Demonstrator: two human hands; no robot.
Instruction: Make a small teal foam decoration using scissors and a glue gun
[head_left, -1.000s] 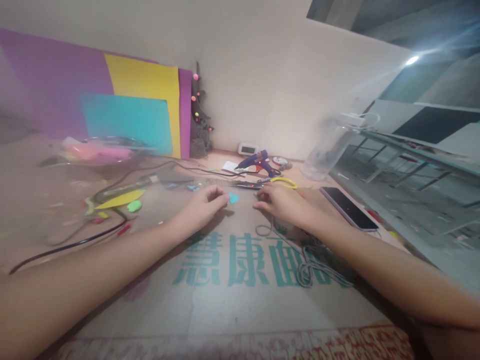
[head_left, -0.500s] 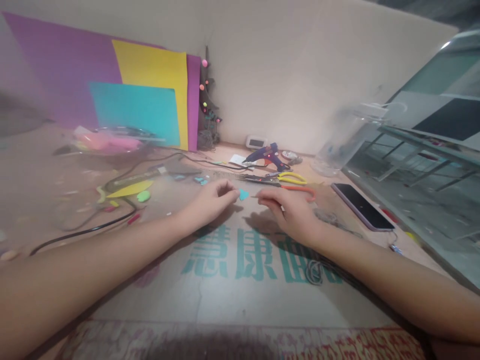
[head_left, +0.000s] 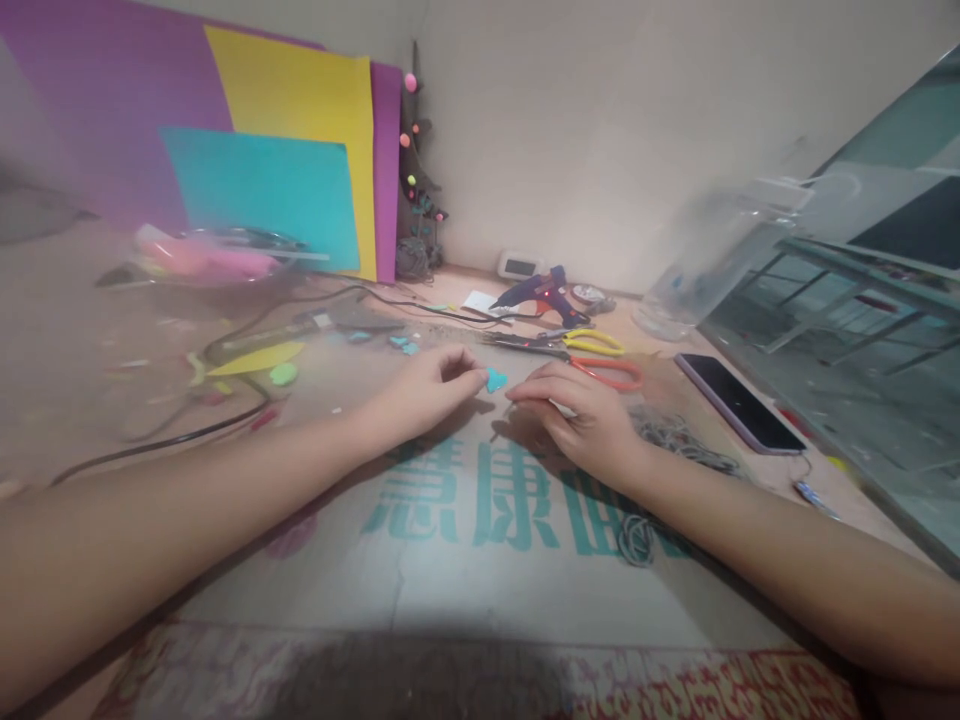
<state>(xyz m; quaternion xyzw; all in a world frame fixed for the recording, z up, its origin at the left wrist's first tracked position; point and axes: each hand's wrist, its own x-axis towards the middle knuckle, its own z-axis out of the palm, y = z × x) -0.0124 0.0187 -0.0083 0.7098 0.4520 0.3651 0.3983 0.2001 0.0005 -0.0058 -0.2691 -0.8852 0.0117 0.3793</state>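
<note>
Pinched between the thumb and fingers of my left hand (head_left: 442, 390) is a small turquoise piece (head_left: 496, 380). Just to the right, my right hand (head_left: 581, 412) is closed, its fingertips pressed around a thin stick-like thing (head_left: 510, 404) close to the turquoise piece. The two hands do not touch. Beneath them lies a pale board (head_left: 450, 590) with green printed characters. Behind my right hand are orange-handled scissors (head_left: 611, 373) and a yellow-handled tool (head_left: 595, 343).
A purple glue gun (head_left: 541, 296) stands at the back. A phone (head_left: 739, 402) and coiled wire (head_left: 636, 541) are on the right. Foam sheets (head_left: 262, 195), a black cable (head_left: 161, 443) and a yellow leaf shape (head_left: 259, 359) are on the left.
My right hand has turned slightly, and its thin stick now tilts downward. The turquoise piece has shifted a little right in my left hand. The view has tilted slightly down.
</note>
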